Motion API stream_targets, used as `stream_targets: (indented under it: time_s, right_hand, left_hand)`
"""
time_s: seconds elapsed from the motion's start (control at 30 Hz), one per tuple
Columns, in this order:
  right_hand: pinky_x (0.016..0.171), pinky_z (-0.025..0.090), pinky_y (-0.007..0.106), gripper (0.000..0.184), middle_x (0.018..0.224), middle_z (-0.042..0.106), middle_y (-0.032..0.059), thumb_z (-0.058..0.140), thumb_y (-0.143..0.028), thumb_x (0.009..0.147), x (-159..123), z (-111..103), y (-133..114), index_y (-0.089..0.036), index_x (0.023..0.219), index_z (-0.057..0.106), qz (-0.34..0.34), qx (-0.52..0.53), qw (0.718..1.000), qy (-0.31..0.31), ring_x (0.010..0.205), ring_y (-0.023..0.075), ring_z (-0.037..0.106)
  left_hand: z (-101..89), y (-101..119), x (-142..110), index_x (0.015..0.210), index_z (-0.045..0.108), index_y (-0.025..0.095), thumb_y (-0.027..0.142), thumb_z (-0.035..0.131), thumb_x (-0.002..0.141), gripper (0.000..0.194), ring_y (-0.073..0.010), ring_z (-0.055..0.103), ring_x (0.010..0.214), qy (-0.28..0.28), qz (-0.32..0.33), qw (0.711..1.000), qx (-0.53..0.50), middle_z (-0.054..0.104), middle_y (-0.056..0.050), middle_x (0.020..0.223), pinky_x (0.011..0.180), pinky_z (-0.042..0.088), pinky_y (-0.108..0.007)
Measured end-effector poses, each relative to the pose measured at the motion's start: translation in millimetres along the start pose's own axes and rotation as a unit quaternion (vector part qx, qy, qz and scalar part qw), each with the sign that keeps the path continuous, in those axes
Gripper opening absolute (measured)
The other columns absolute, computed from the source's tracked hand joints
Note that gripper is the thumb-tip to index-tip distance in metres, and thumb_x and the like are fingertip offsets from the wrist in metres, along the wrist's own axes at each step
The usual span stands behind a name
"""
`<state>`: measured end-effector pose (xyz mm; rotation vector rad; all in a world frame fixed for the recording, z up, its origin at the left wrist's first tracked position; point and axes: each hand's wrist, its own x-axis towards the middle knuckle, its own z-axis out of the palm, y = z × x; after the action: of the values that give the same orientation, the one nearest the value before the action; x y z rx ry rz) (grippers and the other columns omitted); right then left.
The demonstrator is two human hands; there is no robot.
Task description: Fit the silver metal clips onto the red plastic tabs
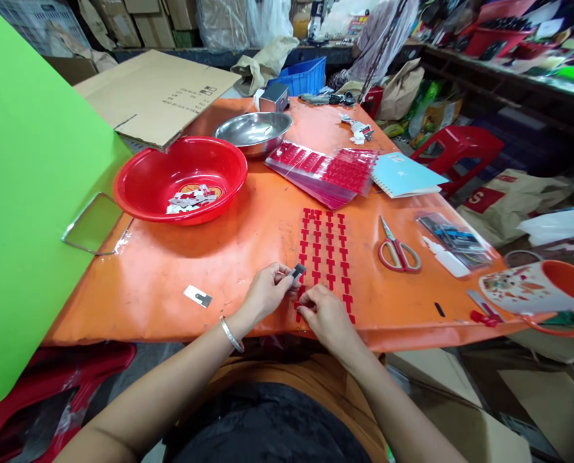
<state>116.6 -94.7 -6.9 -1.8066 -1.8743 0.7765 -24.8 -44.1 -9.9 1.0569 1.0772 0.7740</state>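
My left hand (270, 286) grips a small flat plate (298, 271), grey with a dark mark, between thumb and fingers above the table. Close beside it, my right hand (326, 312) is closed in a pinch at the lower end of the leftmost column of red T-shaped pieces (330, 265); its fingertips are on one of these pieces, partly covering it. The red pieces lie in several columns on the orange table. Left of my hands lies a white and grey plate (198, 296) with a dark mark.
A red basin (180, 151) with several small plates stands at left, near a steel bowl (254, 128). Red sheets in plastic (322, 168) and a light blue notebook (407, 173) lie farther back. Scissors (396, 249), a white bottle (445, 257) and a mug (522, 289) are at right.
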Motion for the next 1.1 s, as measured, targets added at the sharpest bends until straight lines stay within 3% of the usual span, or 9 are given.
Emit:
stream_targets:
  time_s: [0.13,0.3,0.4,0.5,0.73,0.93,1.1]
  right_hand:
    - [0.066,0.042,0.029,0.015,0.073,0.056,0.0026,0.057,-0.005,0.072,2,-3,0,-0.019,0.065,0.055,-0.004,-0.029,0.999,-0.025,0.072,0.0180,0.054]
    - [0.070,0.046,0.033,0.009,0.085,0.056,0.0073,0.057,-0.010,0.077,-11,7,2,-0.017,0.082,0.060,-0.030,-0.037,0.998,0.045,0.077,0.0203,0.053]
    - [0.074,0.045,0.035,0.015,0.081,0.055,0.0075,0.050,-0.010,0.082,-17,15,3,-0.018,0.074,0.060,-0.088,-0.039,0.992,0.080,0.080,0.0216,0.052]
    - [0.074,0.044,0.036,0.017,0.078,0.056,0.0067,0.048,-0.010,0.083,-19,13,3,-0.018,0.070,0.057,-0.103,-0.004,0.990,0.098,0.081,0.0215,0.051]
    - [0.068,0.045,0.029,0.002,0.078,0.058,0.0018,0.056,-0.019,0.077,-26,-18,7,-0.020,0.075,0.055,-0.025,0.206,0.978,0.024,0.074,0.0156,0.055]
    - [0.062,0.050,0.027,0.019,0.075,0.061,0.0011,0.069,-0.031,0.069,-21,-24,-8,-0.019,0.071,0.054,0.032,0.364,0.929,0.065,0.066,0.0134,0.057]
    - [0.061,0.052,0.027,0.027,0.067,0.060,0.0000,0.073,-0.039,0.067,-8,-21,-20,-0.018,0.070,0.056,0.049,0.384,0.914,0.122,0.063,0.0128,0.057]
  left_hand:
    - [5.8,-7,8,0.083,0.052,0.016,0.011,0.051,0.084,0.005,-0.0138,0.067,0.065,-0.011,-0.040,0.999,-0.034,0.067,-0.001,0.068,0.069,0.056,-0.032]
    - [7.0,-5,7,0.081,0.051,0.014,0.009,0.051,0.086,0.007,-0.0125,0.067,0.063,-0.004,-0.060,0.998,-0.035,0.067,-0.001,0.067,0.069,0.056,-0.030]
    - [6.8,-4,7,0.082,0.052,0.013,0.008,0.051,0.086,0.007,-0.0125,0.067,0.064,0.002,-0.063,0.998,-0.022,0.067,-0.003,0.069,0.067,0.056,-0.029]
    - [6.5,-3,8,0.083,0.051,0.013,0.008,0.050,0.087,0.007,-0.0124,0.067,0.063,0.001,-0.064,0.998,-0.020,0.067,-0.003,0.069,0.065,0.056,-0.028]
    - [7.5,-3,8,0.082,0.052,0.012,0.009,0.052,0.087,0.006,-0.0108,0.066,0.059,0.004,-0.058,0.998,-0.030,0.067,-0.003,0.066,0.064,0.056,-0.027]
    - [6.7,0,7,0.082,0.053,0.011,0.006,0.051,0.085,0.007,-0.0102,0.065,0.057,-0.005,-0.074,0.995,-0.073,0.065,-0.002,0.061,0.063,0.056,-0.025]
    - [8.2,5,2,0.085,0.058,0.009,0.007,0.057,0.081,0.005,-0.0109,0.064,0.058,-0.004,-0.053,0.994,-0.091,0.067,-0.004,0.068,0.065,0.055,-0.026]
